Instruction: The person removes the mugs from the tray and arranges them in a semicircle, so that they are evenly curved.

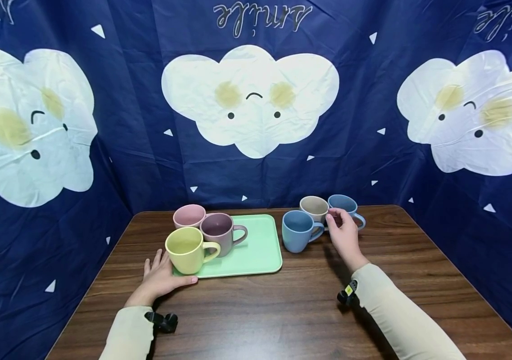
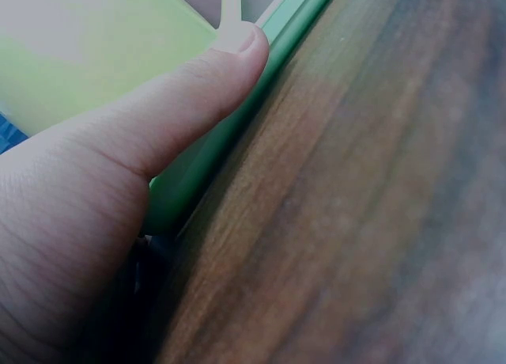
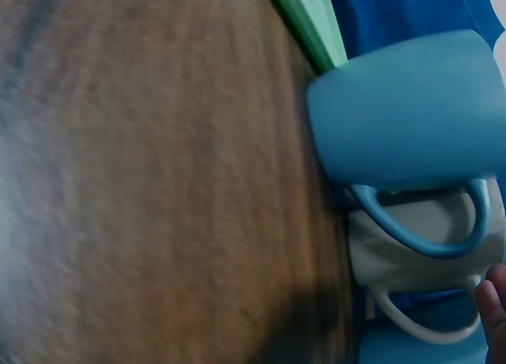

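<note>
My left hand [image 1: 160, 278] lies at the near left corner of the green tray [image 1: 258, 245], fingers spread beside the yellow mug [image 1: 185, 250]. Its thumb stretches along the tray's near edge, in front of that mug. On the tray, a mauve mug [image 1: 217, 232] and a pink mug [image 1: 189, 216] stand behind the yellow one. My right hand [image 1: 345, 235] reaches to the right side of the beige mug [image 1: 313, 206], fingers bent near its rim and handle [image 3: 427, 334]. Whether they pinch it is not clear. A blue mug [image 1: 298, 231] stands in front, another blue mug [image 1: 343, 202] behind right.
All the mugs are upright. The three at the right stand close together on the brown wooden table [image 1: 256, 315], just right of the tray. A dark blue curtain [image 1: 138, 150] with white clouds hangs behind the table's far edge and along both sides.
</note>
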`<state>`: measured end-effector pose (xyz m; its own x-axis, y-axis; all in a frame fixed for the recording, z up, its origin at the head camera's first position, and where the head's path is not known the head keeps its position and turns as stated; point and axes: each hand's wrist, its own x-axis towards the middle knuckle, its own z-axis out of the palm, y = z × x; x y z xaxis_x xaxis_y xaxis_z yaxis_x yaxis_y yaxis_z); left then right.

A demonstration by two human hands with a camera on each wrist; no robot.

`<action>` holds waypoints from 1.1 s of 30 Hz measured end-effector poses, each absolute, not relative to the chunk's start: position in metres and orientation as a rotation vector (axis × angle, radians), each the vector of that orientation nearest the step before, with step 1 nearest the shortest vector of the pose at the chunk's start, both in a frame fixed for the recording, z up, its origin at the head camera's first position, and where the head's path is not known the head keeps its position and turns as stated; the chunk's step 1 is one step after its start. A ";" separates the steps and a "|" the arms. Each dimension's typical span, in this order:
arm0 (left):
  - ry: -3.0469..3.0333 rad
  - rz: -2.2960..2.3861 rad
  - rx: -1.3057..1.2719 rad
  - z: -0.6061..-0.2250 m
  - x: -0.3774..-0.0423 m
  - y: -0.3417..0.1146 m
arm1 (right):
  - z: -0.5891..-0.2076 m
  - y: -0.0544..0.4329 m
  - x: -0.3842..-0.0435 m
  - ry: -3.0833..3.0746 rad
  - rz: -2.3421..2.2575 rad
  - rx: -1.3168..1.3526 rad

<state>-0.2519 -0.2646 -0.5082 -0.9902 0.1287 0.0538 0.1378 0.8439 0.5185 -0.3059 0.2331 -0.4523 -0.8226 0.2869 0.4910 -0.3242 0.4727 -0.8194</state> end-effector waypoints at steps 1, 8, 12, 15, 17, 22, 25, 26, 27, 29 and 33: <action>-3.006 -0.841 -0.214 -0.508 -0.252 -0.265 | -0.454 0.232 -0.306 -2.141 1.378 0.027; -3.011 -0.844 -0.207 -0.508 -0.251 -0.265 | -0.467 0.227 -0.304 -2.199 1.420 0.007; -3.011 -0.845 -0.208 -0.509 -0.252 -0.265 | -0.472 0.226 -0.303 -2.222 1.429 0.025; -3.013 -0.850 -0.206 -0.509 -0.253 -0.265 | -0.475 0.225 -0.304 -2.235 1.432 0.033; -3.016 -0.849 -0.205 -0.509 -0.253 -0.266 | -0.476 0.225 -0.305 -2.242 1.429 0.031; -3.021 -0.846 -0.201 -0.508 -0.253 -0.266 | -0.478 0.226 -0.308 -2.262 1.376 0.021; -3.020 -0.845 -0.201 -0.508 -0.253 -0.266 | -0.479 0.226 -0.309 -2.255 1.327 0.020; -3.018 -0.845 -0.201 -0.508 -0.253 -0.266 | -0.480 0.226 -0.309 -2.251 1.315 0.021; -3.018 -0.844 -0.201 -0.508 -0.253 -0.266 | -0.480 0.226 -0.309 -2.250 1.306 0.021; -3.017 -0.842 -0.201 -0.508 -0.253 -0.266 | -0.481 0.225 -0.308 -2.246 1.296 0.028; -3.021 -0.839 -0.203 -0.508 -0.253 -0.266 | -0.481 0.226 -0.305 -2.256 1.293 0.023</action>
<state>-0.2528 -0.2657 -0.5085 -0.9917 0.1240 0.0346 0.1241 0.8490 0.5136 -0.3054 0.2257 -0.4808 -0.8568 0.2423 0.4552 -0.2702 0.5409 -0.7965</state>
